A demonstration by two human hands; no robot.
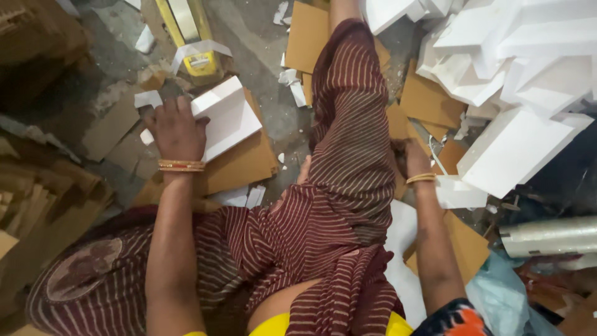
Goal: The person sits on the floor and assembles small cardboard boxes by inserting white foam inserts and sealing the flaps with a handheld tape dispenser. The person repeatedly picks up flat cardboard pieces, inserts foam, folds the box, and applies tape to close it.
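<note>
- The left hand (177,127) lies flat, fingers spread, on the near-left end of a white foam board (224,118) at upper left of the frame.
- The board rests on brown cardboard (245,165) on the floor, its long axis running up-right, away from the fingers.
- The right hand (415,158) reaches among scraps right of centre, beside a small foam block (460,193); I cannot tell whether its fingers are closed.

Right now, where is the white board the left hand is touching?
In the head view, the white board lies left of the striped cloth, on brown cardboard sheets, under the left hand, below a yellow tool.
</note>
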